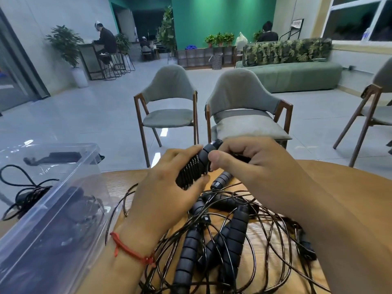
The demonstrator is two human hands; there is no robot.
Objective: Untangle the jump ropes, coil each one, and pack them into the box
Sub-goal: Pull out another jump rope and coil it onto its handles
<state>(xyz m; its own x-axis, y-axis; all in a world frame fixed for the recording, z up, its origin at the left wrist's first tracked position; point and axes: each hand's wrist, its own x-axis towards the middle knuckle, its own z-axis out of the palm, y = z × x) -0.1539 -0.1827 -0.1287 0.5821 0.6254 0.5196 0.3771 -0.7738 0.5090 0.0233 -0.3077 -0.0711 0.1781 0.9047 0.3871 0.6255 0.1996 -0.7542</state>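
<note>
Left hand (pixel 169 183): gripped the wound handles (pixel 191 170) from below and the side, fingers behind them and thumb along the lower end, above the table.
Right hand (pixel 250 164): pinched the upper end of the same bundle, thumb pressed on its near side and fingers curled over the top; whether cord lay under the fingertips could not be told.
Hands together: both clamped on the one bundle, nearly touching each other.
Wound handles: black grips held side by side, tilted up to the right, with dark cord wrapped round the middle in close turns.
Left wrist: wore a red string bracelet (pixel 131 249).
Tangled ropes (pixel 263 234): lay on the table right under the hands, thin dark cords looping over one another.
Loose handles: a short one (pixel 222 180) just below the right thumb; a long ribbed one (pixel 238 228) and another (pixel 186 255) nearer the person, all crossed by cord.
Table (pixel 121 181): wooden, with a rounded far edge.
Box (pixel 70 183): clear plastic, at the left of the table, beside the left forearm; dark rope shapes (pixel 80 204) showed through its wall, blurred.
Beyond the table: two grey chairs (pixel 169 102) with wooden legs stood on the tiled floor.
</note>
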